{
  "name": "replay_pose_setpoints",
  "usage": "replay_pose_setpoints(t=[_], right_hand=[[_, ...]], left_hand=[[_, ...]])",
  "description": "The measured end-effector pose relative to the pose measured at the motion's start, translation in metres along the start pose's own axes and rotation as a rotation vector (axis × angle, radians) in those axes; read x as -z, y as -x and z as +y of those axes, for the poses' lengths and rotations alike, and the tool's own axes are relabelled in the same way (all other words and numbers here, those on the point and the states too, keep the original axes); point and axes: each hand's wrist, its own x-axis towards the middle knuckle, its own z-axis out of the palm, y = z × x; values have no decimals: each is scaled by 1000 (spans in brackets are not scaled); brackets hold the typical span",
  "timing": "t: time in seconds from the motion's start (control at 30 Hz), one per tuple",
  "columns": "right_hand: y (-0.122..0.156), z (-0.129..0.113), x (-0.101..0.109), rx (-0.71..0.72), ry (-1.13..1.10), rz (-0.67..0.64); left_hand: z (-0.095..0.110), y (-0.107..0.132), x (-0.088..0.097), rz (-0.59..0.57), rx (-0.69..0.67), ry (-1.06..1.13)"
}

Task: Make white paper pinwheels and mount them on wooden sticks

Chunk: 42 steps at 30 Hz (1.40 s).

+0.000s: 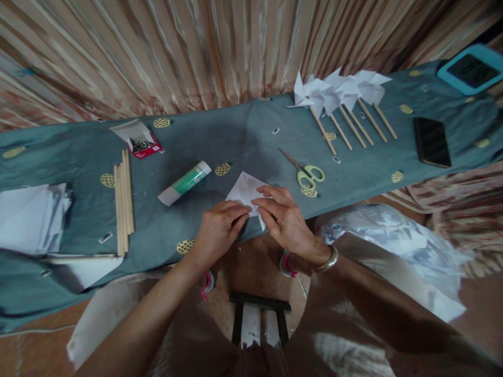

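A white sheet of paper point(244, 187) with crease lines and cut flaps lies at the front edge of the cloth-covered table, under both my hands. My left hand point(223, 222) pinches its lower left side between thumb and fingers. From the right, my right hand point(281, 214) grips a flap of the same paper near its middle; a pointed corner hangs below. Green-handled scissors point(308, 175) rest just beyond my right hand. Left of the paper lies a green and white glue stick point(185, 183).
Finished paper pinwheels point(341, 94) on wooden sticks lie at the back right, near a black phone point(431, 141) and a blue-framed device point(473, 68). Leftward are loose wooden sticks point(124, 204), an open red box point(143, 144) of small metal pieces, and stacked paper point(31, 217). A plastic bag point(385, 241) sits below, right.
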Motion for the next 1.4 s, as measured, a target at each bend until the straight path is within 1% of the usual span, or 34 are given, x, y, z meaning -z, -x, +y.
replay_pose_setpoints(t=[0.27,0.5,0.67,0.87,0.97,1.07,1.2,1.3,1.4], right_hand=[[2,4,-4,26,53,-14],[2,3,-8,105,141,11],[2,0,-10,113,157,-6],[1,-1,-10,68,125,-46],[2,1,-6,63,63,-26],[1,5,1,16,-10,13],[-4,13,7,-63,29,58],[-6,16,9,-63,59,42],[-5,13,13,-68,47,35]], left_hand=[[-1,0,-1,-1,-10,6],[1,2,0,-16,9,0],[3,5,-2,14,-17,-11],[1,5,-3,24,-55,-43],[0,5,-3,26,-62,-53],[1,5,-3,18,-57,-64],[1,6,-4,10,-70,-89],[-2,6,-2,2,-87,-115],[-9,5,5,6,-110,-173]])
